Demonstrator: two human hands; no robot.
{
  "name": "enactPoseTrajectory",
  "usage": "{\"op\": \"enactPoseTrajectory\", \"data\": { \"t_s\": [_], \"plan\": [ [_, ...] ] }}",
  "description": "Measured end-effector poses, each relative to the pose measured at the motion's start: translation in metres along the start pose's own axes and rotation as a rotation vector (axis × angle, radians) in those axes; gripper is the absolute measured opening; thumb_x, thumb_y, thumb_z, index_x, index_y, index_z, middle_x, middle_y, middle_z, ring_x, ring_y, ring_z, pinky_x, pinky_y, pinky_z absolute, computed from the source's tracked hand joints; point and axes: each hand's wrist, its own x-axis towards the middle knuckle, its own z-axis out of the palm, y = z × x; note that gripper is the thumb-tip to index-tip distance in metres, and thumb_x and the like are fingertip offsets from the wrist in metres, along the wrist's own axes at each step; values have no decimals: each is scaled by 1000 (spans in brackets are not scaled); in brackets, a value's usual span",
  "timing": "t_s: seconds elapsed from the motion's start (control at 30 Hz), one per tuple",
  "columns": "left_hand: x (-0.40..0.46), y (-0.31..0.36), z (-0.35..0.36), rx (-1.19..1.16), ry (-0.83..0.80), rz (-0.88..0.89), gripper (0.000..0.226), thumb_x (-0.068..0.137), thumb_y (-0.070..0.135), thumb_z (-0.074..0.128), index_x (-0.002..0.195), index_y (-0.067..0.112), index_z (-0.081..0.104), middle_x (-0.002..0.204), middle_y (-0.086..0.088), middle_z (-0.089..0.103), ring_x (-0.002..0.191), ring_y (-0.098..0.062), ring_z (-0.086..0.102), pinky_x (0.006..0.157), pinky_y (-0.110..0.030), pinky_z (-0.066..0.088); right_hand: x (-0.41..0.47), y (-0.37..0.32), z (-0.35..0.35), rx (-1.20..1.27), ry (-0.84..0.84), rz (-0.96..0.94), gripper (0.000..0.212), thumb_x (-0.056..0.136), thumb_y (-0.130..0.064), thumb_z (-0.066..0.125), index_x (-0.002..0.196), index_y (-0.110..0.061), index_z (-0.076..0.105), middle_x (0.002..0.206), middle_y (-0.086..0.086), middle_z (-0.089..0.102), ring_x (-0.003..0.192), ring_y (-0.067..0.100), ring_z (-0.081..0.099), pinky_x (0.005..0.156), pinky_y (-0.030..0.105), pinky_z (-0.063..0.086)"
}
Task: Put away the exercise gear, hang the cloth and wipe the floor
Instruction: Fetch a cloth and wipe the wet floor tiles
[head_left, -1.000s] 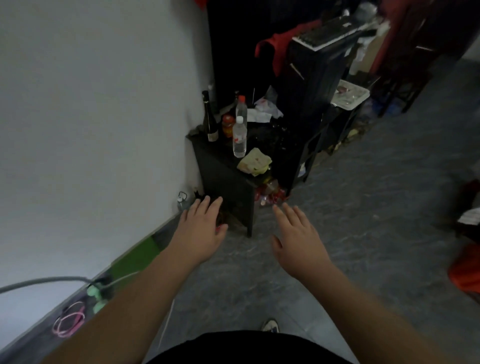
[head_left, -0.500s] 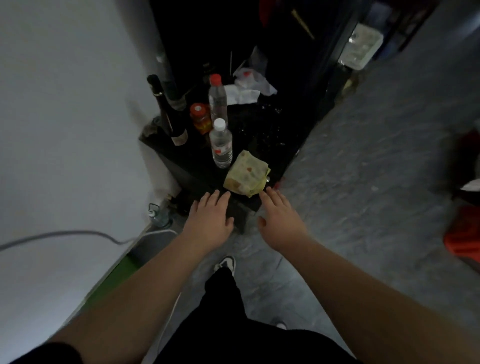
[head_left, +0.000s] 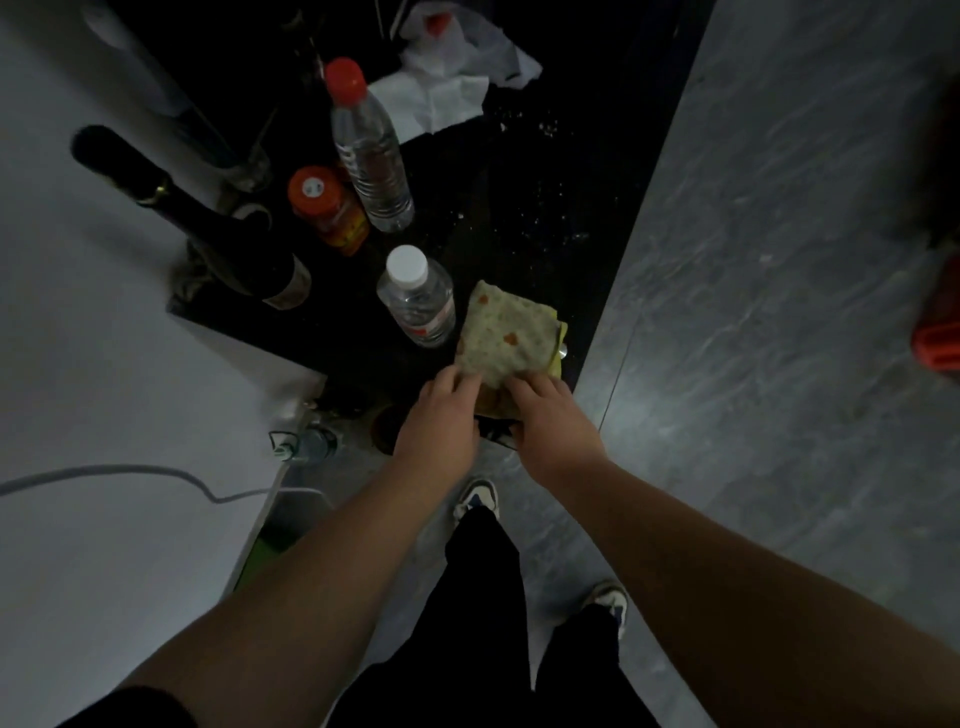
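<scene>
A folded yellow-green cloth (head_left: 506, 335) with small orange marks lies at the near corner of a low black table (head_left: 566, 218). My left hand (head_left: 439, 421) and my right hand (head_left: 550, 421) both rest on the cloth's near edge, fingers curled onto the fabric. Whether the fingers pinch it or only touch it is hard to tell in the dim light. The cloth still lies flat on the table.
On the table stand a white-capped water bottle (head_left: 418, 301), a red-capped water bottle (head_left: 371, 150), an orange jar (head_left: 327, 210), a dark wine bottle (head_left: 208, 228) and crumpled white paper (head_left: 447, 83). A white wall (head_left: 78, 364) is left, grey floor (head_left: 779, 312) right, my shoes below.
I have stepped closer to the table and the view tilted down. Both hands moved forward from the table's front edge onto the cloth.
</scene>
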Motion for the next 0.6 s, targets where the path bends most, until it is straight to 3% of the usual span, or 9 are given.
{"op": "enactPoseTrajectory", "data": {
  "t_s": [0.17,0.33,0.47,0.6],
  "plan": [
    [6,0,7,-37,20,38,46,83,5,60,125,19,47,133,-6,37,121,-25,39,89,-37,46,4,3,4,-10,70,41,43,84,-10,58,125,-23,52,124,1,53,115,25,44,92,41,49],
    [-3,25,-8,-72,98,143,29,87,13,56,116,17,54,121,-2,44,113,-19,40,91,-36,46,-21,15,-6,102,186,68,24,87,-14,55,110,-19,57,109,3,58,103,26,49,80,43,48],
    [-24,77,-21,-191,135,308,32,87,12,52,118,16,53,123,-2,42,111,-20,46,95,-38,46,-74,33,-36,226,375,104,20,88,-14,53,107,-18,53,107,4,58,95,25,53,73,43,50],
    [-59,157,-17,-275,62,494,34,89,7,51,122,13,54,127,4,38,113,-12,47,99,-21,39,-157,64,-63,355,546,263,21,88,-18,54,108,-20,51,105,6,60,88,30,59,69,42,50]
  ]
}}
